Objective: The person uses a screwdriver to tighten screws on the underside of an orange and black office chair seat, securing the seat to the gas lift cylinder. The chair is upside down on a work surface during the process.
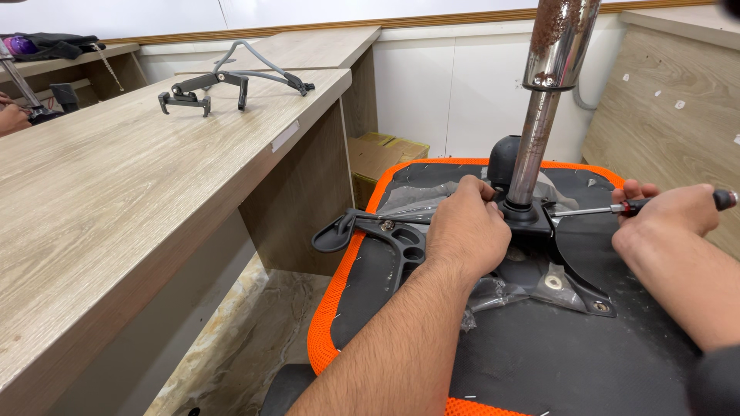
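An upturned office chair seat (532,362), black underneath with an orange mesh rim, lies in front of me. A black metal mechanism plate (539,223) is on it, with a rusty chrome gas cylinder (539,115) standing upright from it. My left hand (462,231) rests on the plate beside the cylinder's base, pressing it down. My right hand (671,212) grips a screwdriver (609,209) with a red and black handle, its shaft pointing left at the mechanism. A black lever paddle (335,235) sticks out to the left. Crumpled clear plastic (501,293) lies under the plate.
A long wooden desk (116,200) runs along the left, carrying a dark grey chair part (223,81). Another person's hand (11,117) shows at the far left edge. Yellow boxes (385,150) sit under the far desk. A wooden panel (671,108) stands to the right.
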